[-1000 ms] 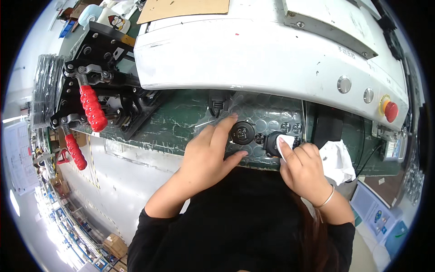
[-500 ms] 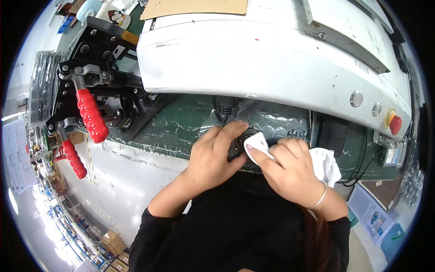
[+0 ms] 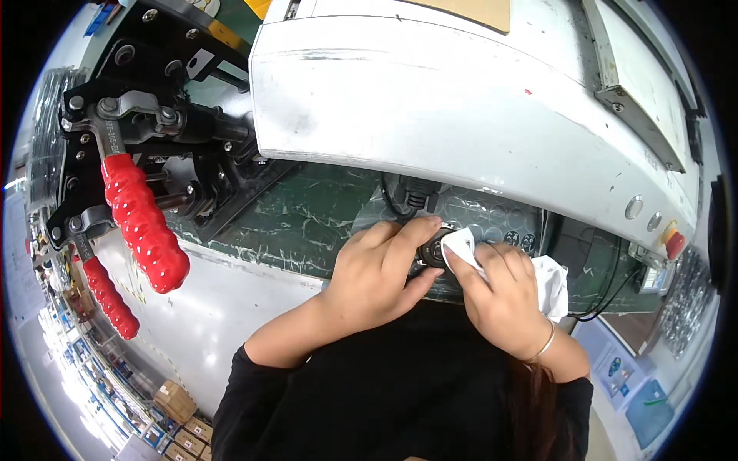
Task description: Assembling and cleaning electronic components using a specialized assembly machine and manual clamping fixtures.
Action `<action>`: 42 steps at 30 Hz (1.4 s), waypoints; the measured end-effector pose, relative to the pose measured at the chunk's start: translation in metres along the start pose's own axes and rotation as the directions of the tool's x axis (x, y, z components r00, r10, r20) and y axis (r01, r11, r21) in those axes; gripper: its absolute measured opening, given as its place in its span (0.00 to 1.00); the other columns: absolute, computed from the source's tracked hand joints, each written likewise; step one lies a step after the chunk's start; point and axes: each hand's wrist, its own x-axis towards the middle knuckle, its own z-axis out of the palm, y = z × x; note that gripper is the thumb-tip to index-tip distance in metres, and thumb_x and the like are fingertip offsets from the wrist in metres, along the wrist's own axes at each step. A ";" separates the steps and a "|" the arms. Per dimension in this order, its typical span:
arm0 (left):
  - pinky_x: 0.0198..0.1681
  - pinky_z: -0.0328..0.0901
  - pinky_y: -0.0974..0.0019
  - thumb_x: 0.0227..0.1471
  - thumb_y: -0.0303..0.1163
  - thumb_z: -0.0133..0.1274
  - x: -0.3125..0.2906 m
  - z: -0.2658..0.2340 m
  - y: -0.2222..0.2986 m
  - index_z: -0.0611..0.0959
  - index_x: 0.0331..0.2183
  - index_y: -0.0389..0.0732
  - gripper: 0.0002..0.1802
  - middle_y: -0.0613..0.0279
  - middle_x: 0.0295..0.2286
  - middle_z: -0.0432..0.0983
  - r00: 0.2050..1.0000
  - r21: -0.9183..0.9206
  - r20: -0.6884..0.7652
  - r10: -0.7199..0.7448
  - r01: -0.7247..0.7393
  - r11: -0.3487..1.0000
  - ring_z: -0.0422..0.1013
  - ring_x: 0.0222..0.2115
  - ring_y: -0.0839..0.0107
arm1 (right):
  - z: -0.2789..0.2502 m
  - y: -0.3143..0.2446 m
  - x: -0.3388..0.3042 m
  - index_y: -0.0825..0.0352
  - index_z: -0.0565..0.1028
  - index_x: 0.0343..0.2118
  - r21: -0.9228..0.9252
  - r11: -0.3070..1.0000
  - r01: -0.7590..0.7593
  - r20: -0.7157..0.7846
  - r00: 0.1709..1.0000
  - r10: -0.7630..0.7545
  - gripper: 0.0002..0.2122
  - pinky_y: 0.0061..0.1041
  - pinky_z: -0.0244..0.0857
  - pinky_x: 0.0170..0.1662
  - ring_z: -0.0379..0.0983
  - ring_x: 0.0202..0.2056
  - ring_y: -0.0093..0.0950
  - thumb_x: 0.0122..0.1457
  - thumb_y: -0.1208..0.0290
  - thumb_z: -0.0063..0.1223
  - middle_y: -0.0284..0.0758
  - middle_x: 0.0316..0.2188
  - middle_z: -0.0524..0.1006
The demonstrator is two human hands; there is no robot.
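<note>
Left hand is gripping a small round black part between thumb and fingers, holding it just above the near edge of the green cutting mat. Right hand is pinching a white cloth, pressing one corner onto the part's face. Beyond them, a black cable plug is sitting under the white machine housing. Far left, two red-handled toggle clamps are standing on a black fixture.

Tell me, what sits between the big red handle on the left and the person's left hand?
In the head view, only bare surface: the green mat and the white bench edge lie between the red handle and the left hand.
</note>
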 end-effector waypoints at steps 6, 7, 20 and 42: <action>0.35 0.68 0.65 0.36 0.27 0.64 -0.001 0.001 -0.002 0.68 0.47 0.32 0.34 0.59 0.43 0.77 1.000 -0.012 0.003 -0.002 0.002 1.000 0.72 0.32 0.62 | -0.010 -0.002 0.004 0.61 0.76 0.45 0.004 0.998 0.057 0.085 0.995 -0.057 0.20 0.33 0.62 0.41 0.68 0.37 0.36 0.44 0.79 0.52 0.37 0.34 0.70; 0.35 0.68 0.65 0.36 0.27 0.64 -0.001 0.002 -0.004 0.69 0.47 0.32 0.34 0.59 0.44 0.77 1.000 -0.019 -0.013 0.010 -0.010 1.000 0.72 0.33 0.63 | -0.010 -0.002 0.005 0.61 0.76 0.45 -0.003 0.999 0.051 0.095 0.994 -0.050 0.21 0.33 0.62 0.41 0.68 0.37 0.36 0.45 0.79 0.52 0.37 0.34 0.70; 0.35 0.68 0.66 0.36 0.28 0.63 -0.004 0.001 -0.001 0.74 0.43 0.33 0.28 0.60 0.44 0.76 0.999 -0.038 -0.029 -0.016 0.014 0.999 0.71 0.34 0.64 | -0.016 -0.005 0.003 0.61 0.75 0.46 0.007 0.998 0.064 0.150 0.987 -0.064 0.22 0.34 0.62 0.42 0.68 0.37 0.37 0.44 0.80 0.51 0.37 0.32 0.71; 0.33 0.66 0.63 0.40 0.31 0.64 -0.003 -0.005 -0.005 0.74 0.33 0.39 0.18 0.57 0.45 0.76 0.985 0.029 -0.008 0.175 -0.175 0.984 0.70 0.31 0.62 | -0.055 0.003 -0.010 0.67 0.73 0.46 0.171 0.971 -0.165 -0.234 0.951 0.203 0.21 0.31 0.65 0.34 0.69 0.33 0.35 0.44 0.85 0.51 0.39 0.32 0.71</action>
